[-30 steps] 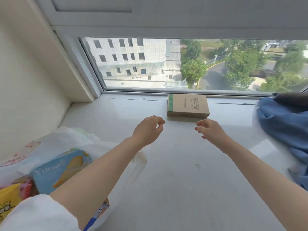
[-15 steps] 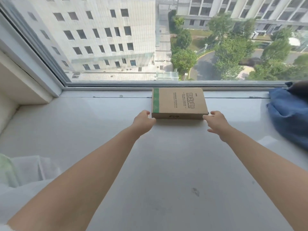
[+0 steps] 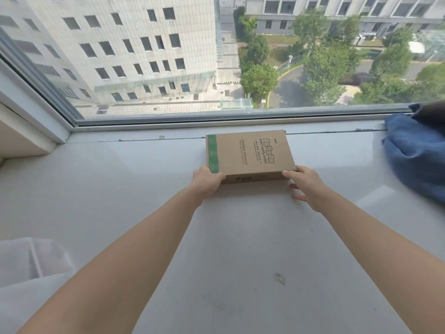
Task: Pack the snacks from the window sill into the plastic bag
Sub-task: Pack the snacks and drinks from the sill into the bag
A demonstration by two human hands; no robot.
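The plastic bag (image 3: pixel 26 268) and blue cloth (image 3: pixel 416 153) are cut off by edges.

The cardboard box (image 3: pixel 250 154) is plain brown with a green band along its left edge and dark printed lettering. Right of the box, the crumpled cloth (image 3: pixel 417 153) is blue. The window sill (image 3: pixel 120 189) beneath the box is pale grey-white.

We see two bare forearms, both uncovered from the lower frame edge up to the wrists. The left hand (image 3: pixel 207 181) and the right hand (image 3: pixel 306 186) carry no rings, watch or bracelet that we can make out, though the wide-angle view leaves the fingers small. No sleeve cuff shows on either arm.
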